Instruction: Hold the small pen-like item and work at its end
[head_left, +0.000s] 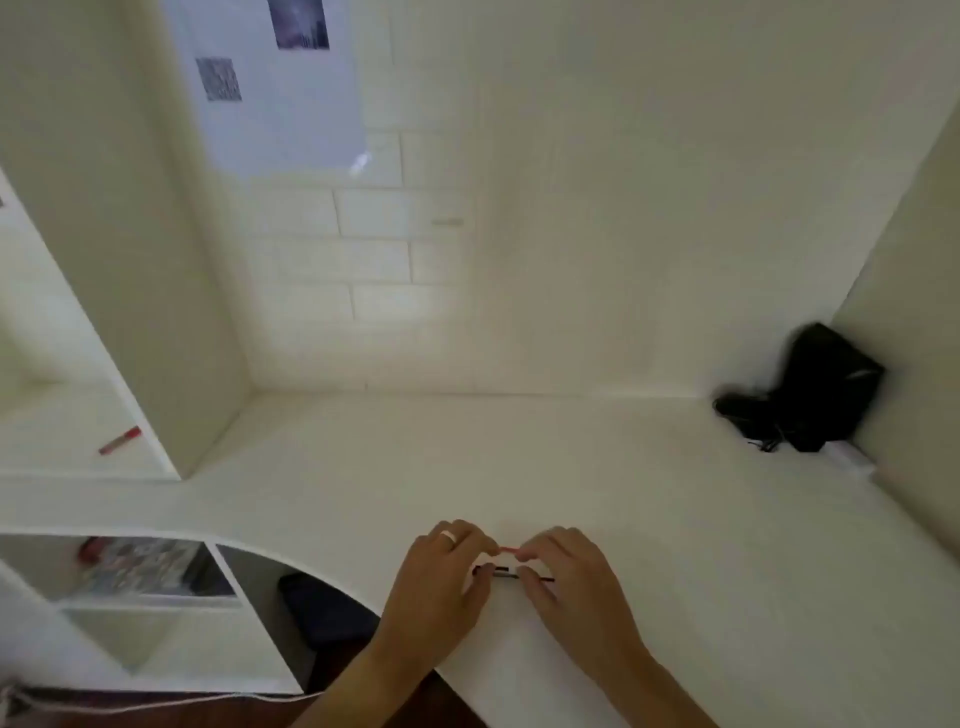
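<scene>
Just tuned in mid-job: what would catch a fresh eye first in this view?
First the two hands, left hand and right hand, meeting at the near edge of the white desk, pinching a thin red strand between their fingers, with a thin black strand just below it. Next, the black pouch slumped in the far right corner. Then the red marker lying on the left shelf.

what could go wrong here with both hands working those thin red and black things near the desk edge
1. The left hand and right hand pinch a thin red piece between fingertips; so slight a grip might slip.
2. The thin black piece lies on the white desk close to its curved front edge, so a nudge could perhaps roll it off to the floor.
3. The hands cover most of both pieces, so the ends are hard to watch.
</scene>
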